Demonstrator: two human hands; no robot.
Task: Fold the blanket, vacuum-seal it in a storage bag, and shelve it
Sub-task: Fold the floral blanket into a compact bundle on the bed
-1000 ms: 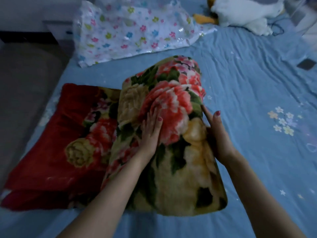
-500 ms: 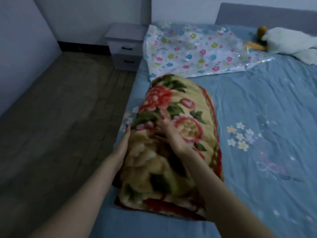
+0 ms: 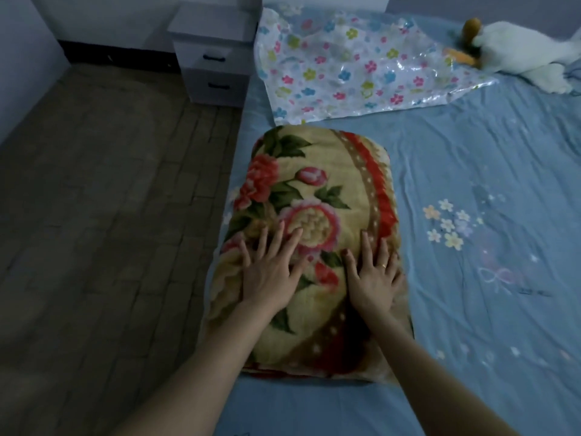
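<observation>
The floral blanket (image 3: 317,187), cream with red and pink flowers, lies folded into a thick rectangle near the left edge of the bed. My left hand (image 3: 270,269) lies flat on its near half with fingers spread. My right hand (image 3: 372,278), wearing a ring, presses flat beside it on the blanket's right side. Beyond the blanket, a clear storage bag (image 3: 355,64) printed with small coloured flowers lies spread flat and empty-looking on the sheet.
The bed has a wrinkled blue sheet (image 3: 490,152). A white plush toy (image 3: 528,48) lies at the far right. A grey two-drawer nightstand (image 3: 213,55) stands against the bed's far left corner. Dark tiled floor (image 3: 110,215) runs along the left.
The blanket went from half-folded, with a red part spread to the left, to a closed rectangle. Both hands moved from its sides to lie flat on top.
</observation>
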